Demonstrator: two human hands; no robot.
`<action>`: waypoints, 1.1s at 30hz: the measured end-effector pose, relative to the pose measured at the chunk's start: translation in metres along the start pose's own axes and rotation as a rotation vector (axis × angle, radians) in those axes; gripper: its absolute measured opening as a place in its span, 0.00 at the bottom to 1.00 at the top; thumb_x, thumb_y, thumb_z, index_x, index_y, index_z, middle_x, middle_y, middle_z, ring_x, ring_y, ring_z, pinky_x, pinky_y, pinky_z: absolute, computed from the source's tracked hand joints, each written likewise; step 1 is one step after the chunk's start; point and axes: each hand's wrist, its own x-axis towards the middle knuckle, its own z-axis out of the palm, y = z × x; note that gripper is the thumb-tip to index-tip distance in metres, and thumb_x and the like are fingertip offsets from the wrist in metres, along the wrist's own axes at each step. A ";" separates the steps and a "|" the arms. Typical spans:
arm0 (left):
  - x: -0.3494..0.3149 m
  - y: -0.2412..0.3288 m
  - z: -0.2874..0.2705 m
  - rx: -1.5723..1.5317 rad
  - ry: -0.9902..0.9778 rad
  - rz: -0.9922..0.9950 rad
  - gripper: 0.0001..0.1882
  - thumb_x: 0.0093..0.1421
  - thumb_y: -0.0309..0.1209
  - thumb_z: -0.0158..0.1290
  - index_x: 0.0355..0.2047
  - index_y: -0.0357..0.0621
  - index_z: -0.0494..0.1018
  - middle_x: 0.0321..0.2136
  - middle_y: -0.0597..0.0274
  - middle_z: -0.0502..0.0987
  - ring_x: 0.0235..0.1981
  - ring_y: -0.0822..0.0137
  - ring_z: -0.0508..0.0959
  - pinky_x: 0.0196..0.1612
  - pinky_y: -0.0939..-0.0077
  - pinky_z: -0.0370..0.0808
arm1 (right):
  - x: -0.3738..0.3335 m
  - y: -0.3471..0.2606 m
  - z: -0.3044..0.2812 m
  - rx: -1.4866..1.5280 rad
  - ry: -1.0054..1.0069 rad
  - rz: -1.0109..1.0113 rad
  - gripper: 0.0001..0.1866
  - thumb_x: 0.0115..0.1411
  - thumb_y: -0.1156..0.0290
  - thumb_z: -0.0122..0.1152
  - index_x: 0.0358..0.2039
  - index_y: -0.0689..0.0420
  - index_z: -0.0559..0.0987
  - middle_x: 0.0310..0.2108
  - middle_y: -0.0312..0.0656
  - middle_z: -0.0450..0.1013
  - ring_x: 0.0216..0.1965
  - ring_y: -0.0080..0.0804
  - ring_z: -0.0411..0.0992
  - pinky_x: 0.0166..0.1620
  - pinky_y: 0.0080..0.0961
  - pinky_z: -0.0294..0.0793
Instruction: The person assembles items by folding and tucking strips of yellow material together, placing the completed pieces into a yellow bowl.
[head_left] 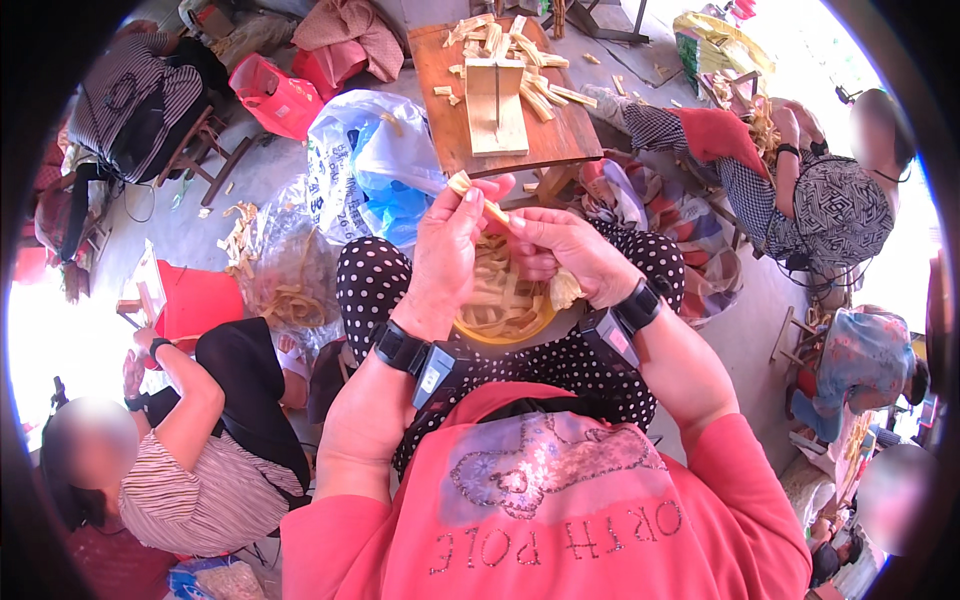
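Both hands are raised over my lap, pinching a pale yellow flat strip between them. My left hand is closed on it, and one folded end sticks up past the thumb. My right hand grips the strip from the other side, fingers curled. A frilled pale end hangs below the right hand; whether it belongs to the same strip I cannot tell. Under the hands, a yellow basin sits between my knees, filled with loose flat strips. The strips' material is unclear.
Ahead stands a wooden board bearing a slotted wooden block and folded strip bundles. Left of it lie a white-blue plastic bag and a red bag. A red bucket stands farther left. Several people sit on both sides.
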 end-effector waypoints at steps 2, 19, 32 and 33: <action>-0.016 0.016 0.005 0.117 0.011 0.089 0.19 0.95 0.32 0.54 0.76 0.37 0.81 0.76 0.41 0.87 0.79 0.53 0.84 0.84 0.58 0.79 | -0.013 -0.006 0.012 -0.337 0.137 -0.092 0.14 0.92 0.62 0.70 0.59 0.62 0.89 0.39 0.30 0.81 0.35 0.16 0.73 0.40 0.22 0.76; -0.024 0.066 -0.006 1.179 -0.356 0.177 0.16 0.88 0.28 0.58 0.65 0.43 0.93 0.36 0.67 0.90 0.42 0.70 0.88 0.62 0.67 0.82 | -0.080 -0.037 0.020 -1.126 0.251 -0.249 0.16 0.91 0.62 0.71 0.63 0.63 0.93 0.35 0.29 0.84 0.33 0.19 0.77 0.40 0.26 0.78; -0.020 0.053 0.004 0.703 -0.272 -0.277 0.16 0.89 0.34 0.63 0.64 0.43 0.96 0.35 0.74 0.92 0.37 0.82 0.87 0.47 0.78 0.83 | -0.036 -0.014 0.023 -0.071 0.081 -0.660 0.26 0.86 0.67 0.78 0.76 0.66 0.86 0.47 0.31 0.84 0.42 0.21 0.72 0.55 0.26 0.77; -0.020 0.051 0.002 0.703 -0.263 -0.278 0.16 0.88 0.33 0.64 0.65 0.42 0.95 0.39 0.70 0.93 0.41 0.77 0.89 0.51 0.75 0.85 | -0.030 -0.013 0.026 -0.122 0.164 -0.706 0.22 0.88 0.65 0.76 0.73 0.64 0.89 0.50 0.32 0.86 0.44 0.21 0.74 0.56 0.26 0.77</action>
